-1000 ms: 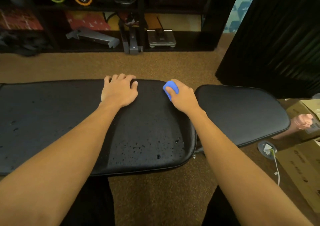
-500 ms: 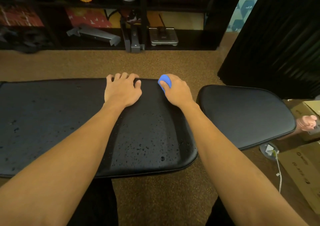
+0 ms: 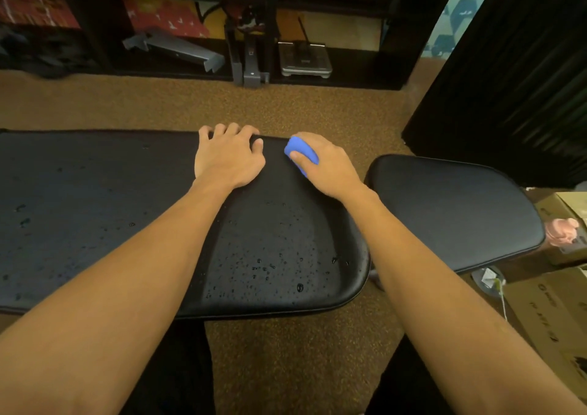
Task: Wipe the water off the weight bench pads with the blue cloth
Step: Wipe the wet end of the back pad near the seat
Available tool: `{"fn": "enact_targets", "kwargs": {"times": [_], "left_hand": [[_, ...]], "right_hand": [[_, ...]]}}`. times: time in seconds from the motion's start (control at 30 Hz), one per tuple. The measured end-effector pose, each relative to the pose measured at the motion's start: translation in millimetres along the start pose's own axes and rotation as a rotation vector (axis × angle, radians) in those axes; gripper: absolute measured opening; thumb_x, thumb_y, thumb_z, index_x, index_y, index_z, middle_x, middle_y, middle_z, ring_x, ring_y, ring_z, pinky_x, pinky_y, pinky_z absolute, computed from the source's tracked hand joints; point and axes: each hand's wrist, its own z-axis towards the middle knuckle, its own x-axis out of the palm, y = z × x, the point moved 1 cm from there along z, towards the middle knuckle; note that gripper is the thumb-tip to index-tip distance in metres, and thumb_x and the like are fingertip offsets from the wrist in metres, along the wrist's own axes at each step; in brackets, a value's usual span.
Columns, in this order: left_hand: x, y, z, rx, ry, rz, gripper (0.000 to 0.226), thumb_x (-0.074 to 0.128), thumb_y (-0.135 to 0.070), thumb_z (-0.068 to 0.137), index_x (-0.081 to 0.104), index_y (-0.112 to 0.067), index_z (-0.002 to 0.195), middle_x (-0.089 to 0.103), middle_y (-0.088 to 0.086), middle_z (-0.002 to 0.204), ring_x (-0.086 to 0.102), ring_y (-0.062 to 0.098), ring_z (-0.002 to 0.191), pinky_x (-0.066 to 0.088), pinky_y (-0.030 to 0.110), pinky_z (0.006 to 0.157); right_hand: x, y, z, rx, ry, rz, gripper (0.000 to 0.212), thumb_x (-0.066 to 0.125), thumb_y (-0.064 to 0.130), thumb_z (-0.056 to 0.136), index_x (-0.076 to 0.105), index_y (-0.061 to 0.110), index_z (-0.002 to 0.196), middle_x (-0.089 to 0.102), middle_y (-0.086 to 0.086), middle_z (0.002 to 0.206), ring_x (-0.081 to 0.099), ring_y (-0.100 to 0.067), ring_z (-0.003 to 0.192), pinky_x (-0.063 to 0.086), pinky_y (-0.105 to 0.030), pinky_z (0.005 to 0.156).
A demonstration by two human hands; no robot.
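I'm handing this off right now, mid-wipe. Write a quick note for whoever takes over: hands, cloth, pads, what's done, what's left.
Left hand: open, resting on the long pad by its far edge.
Right hand: grips the bunched blue cloth, pressed on the long pad near its far right corner.
Done: the small pad shows no drops, as far as this view tells.
Left: water drops dot the long pad, thickest toward its near right end and sparser to the left. Wipe those.
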Motion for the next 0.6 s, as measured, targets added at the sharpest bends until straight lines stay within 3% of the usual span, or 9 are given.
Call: {"fn": "enact_targets", "kwargs": {"times": [0.1,0.2,0.27,0.43,0.6], "left_hand": [[0.5,1.2,0.7,0.0,0.001,-0.005,0.051,0.027,-0.046,0.111,0.053,-0.031,0.152,0.057,0.004,0.151,0.044,0.029,0.144,0.02,0.052,0.123],[0.8,0.8,1.1,0.0,-0.004,-0.007,0.05,0.028,-0.046,0.111,0.054,-0.031,0.151,0.058,0.004,0.151,0.044,0.029,0.143,0.02,0.052,0.123],[1.0,0.6,0.7,-0.004,-0.016,-0.007,0.05,0.029,-0.047,0.111,0.055,-0.031,0.15,0.058,0.005,0.15,0.045,0.03,0.142,0.02,0.052,0.123],[2.4,1.3,0.9,-0.003,-0.019,-0.011,0.05,0.029,-0.045,0.111,0.055,-0.029,0.15,0.058,0.005,0.151,0.045,0.03,0.143,0.02,0.051,0.123],[1.1,-0.2,0.0,-0.004,-0.01,-0.01,0.05,0.028,-0.044,0.111,0.054,-0.029,0.151,0.057,0.005,0.151,0.044,0.029,0.143,0.019,0.052,0.124]], "right_hand": [[-7.0,-13.1,1.4,0.092,-0.011,0.014,0.042,0.056,0.038,0.107,0.058,0.021,0.146,0.06,-0.001,0.147,0.054,-0.023,0.136,0.037,-0.028,0.108],[3.2,1.4,31.0,0.22,-0.017,-0.039,0.043,0.049,0.043,0.108,0.057,0.02,0.144,0.063,-0.006,0.138,0.059,-0.029,0.125,0.046,-0.041,0.104],[13.0,19.2,35.7,0.166,-0.034,-0.06,0.043,0.05,0.044,0.107,0.057,0.021,0.144,0.062,-0.005,0.141,0.059,-0.028,0.126,0.046,-0.045,0.108],[4.5,11.2,2.2,-0.047,0.007,-0.04,0.043,0.057,0.037,0.107,0.059,0.021,0.146,0.059,0.002,0.15,0.053,-0.018,0.138,0.033,-0.026,0.111],[12.6,11.2,33.4,0.189,-0.045,-0.065,0.047,0.05,0.044,0.108,0.054,0.022,0.149,0.058,-0.003,0.15,0.054,-0.027,0.136,0.039,-0.041,0.113]]}}
